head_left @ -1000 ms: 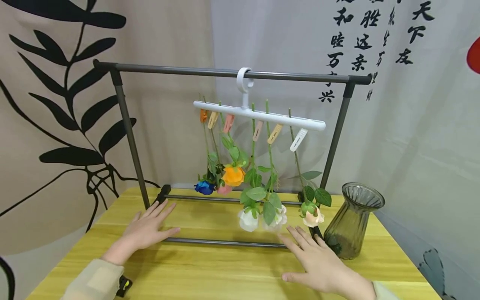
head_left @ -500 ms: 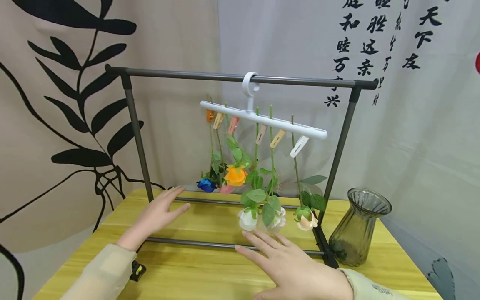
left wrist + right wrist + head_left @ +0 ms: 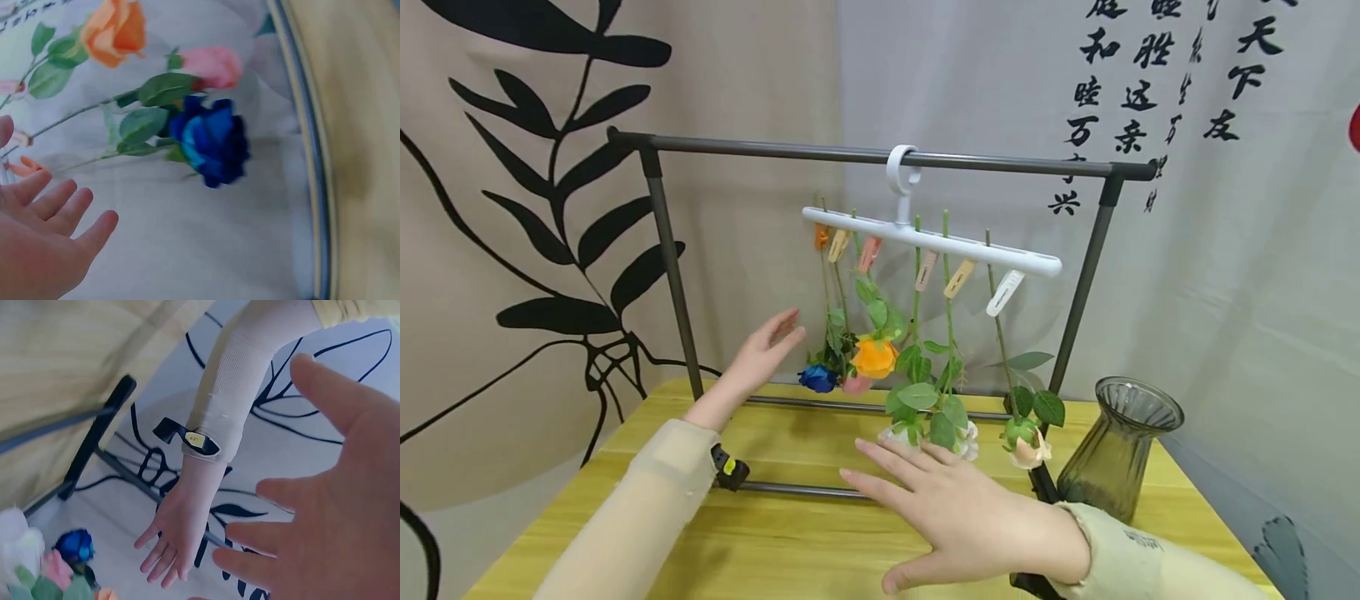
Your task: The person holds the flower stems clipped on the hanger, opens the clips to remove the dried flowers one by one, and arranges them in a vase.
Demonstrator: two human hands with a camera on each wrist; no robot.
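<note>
My left hand is raised just left of the blue rose, fingers loosely extended and holding nothing. In the left wrist view, a gap separates its fingers from the blue rose. Fingers spread, my right hand hovers in front of the white roses and partly hides them. Upside down from a white clip hanger hang several roses, among them an orange rose, a pink rose and a peach rose. Coloured clips, such as a white clip, grip their stems.
The hanger hooks over the top bar of a dark metal rack, which stands on a wooden table. A grey glass vase stands at the right beside the rack's foot. A printed curtain hangs behind.
My left hand has risen and moved right, toward the blue rose. My right hand has moved left from beside the vase to in front of the white roses.
</note>
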